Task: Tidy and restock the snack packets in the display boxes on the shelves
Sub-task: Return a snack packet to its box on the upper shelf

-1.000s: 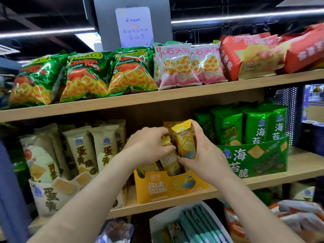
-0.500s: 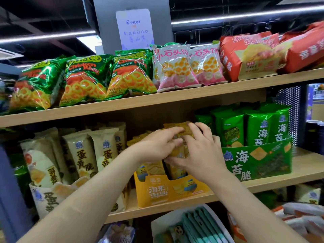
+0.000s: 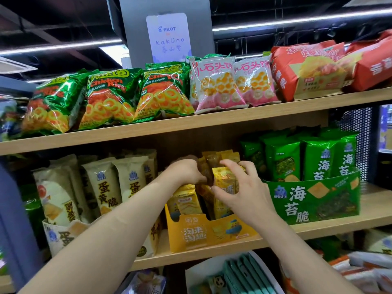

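Several yellow packets point(image 3: 223, 179), left hand point(image 3: 186, 172), right hand point(image 3: 244, 193) gripping, green box point(image 3: 314, 201) beside

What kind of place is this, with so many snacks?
Probably a shop. Long wooden shelves hold rows of matching snack bags, small packets stand in printed display boxes, and a pen-brand sign sits above them.

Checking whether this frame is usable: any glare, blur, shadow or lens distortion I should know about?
Head view: the wide lens bows the shelf edges; glare glints on the green bags; the ceiling strips blow out; the shelf shadows the yellow packets at the back and the left hand fingers; the far left edge is smeared; the right hand is lit and sharp.
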### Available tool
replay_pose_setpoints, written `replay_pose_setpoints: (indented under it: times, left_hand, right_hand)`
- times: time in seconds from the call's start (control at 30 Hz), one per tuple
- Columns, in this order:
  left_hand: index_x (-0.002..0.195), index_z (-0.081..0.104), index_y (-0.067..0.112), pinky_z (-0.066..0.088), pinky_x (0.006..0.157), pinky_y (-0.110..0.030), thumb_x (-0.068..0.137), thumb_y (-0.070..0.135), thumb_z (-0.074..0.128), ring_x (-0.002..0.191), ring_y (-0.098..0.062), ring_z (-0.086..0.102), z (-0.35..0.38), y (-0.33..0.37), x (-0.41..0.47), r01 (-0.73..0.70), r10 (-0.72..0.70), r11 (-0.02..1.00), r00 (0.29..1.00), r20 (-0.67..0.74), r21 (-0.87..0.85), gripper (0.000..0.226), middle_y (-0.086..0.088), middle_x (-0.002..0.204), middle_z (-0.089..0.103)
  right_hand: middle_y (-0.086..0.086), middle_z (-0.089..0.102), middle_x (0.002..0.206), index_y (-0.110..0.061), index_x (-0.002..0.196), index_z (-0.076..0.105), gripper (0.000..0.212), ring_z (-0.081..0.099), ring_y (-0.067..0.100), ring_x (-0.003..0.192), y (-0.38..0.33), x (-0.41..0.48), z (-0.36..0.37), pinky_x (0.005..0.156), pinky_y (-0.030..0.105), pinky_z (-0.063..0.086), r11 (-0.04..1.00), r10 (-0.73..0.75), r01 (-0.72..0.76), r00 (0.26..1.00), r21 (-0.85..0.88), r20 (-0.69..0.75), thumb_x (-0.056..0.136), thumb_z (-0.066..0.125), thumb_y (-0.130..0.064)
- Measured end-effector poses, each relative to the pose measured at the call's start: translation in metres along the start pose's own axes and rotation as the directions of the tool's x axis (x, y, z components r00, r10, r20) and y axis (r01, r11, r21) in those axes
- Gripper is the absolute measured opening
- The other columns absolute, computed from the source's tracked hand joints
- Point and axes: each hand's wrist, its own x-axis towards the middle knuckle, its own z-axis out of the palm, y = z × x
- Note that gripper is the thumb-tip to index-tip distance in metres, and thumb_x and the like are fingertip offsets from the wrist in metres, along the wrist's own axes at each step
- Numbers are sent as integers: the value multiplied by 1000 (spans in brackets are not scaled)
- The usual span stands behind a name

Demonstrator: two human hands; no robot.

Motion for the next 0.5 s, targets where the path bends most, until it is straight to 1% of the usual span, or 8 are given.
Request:
replay_pose_setpoints:
  times: [0.07,0.17,0.23,0.3,0.33,0.37,0.43,0.5]
  left_hand:
    - [113,65,15,53,72,-31,85,38,69,89,-21,63,1,1,2,13,-13,1000,999,-32,-25,36,-2,93,63]
    - [116,66,24,53,68,-27,84,20,69,85,-16,61,1,-2,-4,-41,9,988,978,-208,-152,33,5,88,57]
    - [117,66,25,53,70,-26,83,10,64,86,-16,59,1,-2,-10,-87,50,990,951,-304,-110,37,5,89,57]
    - [117,68,23,57,77,-32,84,7,60,92,-20,64,-1,-3,-20,-135,110,990,907,-406,-33,38,2,95,67]
    - [117,68,23,57,79,-35,85,8,59,92,-22,66,-3,-3,-25,-165,159,986,867,-472,29,36,0,97,70]
    - [117,68,23,57,77,-36,87,10,58,91,-23,67,-7,-5,-31,-192,224,974,810,-542,117,34,0,97,72]
    - [116,69,22,55,68,-37,89,14,60,81,-26,69,-17,-10,-42,-246,386,922,655,-650,300,29,-1,90,74]
    - [113,71,18,56,60,-38,87,15,63,72,-29,70,-31,-18,-52,-337,513,858,504,-695,389,27,-4,84,75]
  right_hand:
    - [-10,33,137,-50,132,40,57,59,18,98,2,0,-1,92,43,46,1000,-2,2,1000,17,6,80,58,-67]
    - [-11,33,134,-48,128,43,56,59,17,93,4,1,-3,91,47,48,999,0,0,1000,34,14,79,57,-70]
    - [-11,33,134,-48,127,43,55,59,18,94,4,2,-4,92,47,48,999,2,-3,1000,38,14,79,56,-70]
    - [-10,33,133,-47,128,44,54,59,19,97,4,2,-3,93,47,47,999,3,-4,1000,34,14,80,56,-69]
    - [-10,34,134,-46,128,45,54,59,19,99,5,2,-3,93,47,46,999,9,-9,1000,32,13,80,57,-68]
    - [-10,34,134,-46,129,45,55,58,18,100,7,2,-3,93,47,46,999,16,-17,1000,35,12,80,57,-68]
    - [-9,34,134,-46,128,45,56,58,18,99,10,4,-3,90,48,49,998,34,-34,999,53,8,78,57,-69]
    - [-7,34,135,-48,126,43,56,59,21,100,11,7,-1,87,49,51,996,48,-49,999,69,10,77,56,-70]
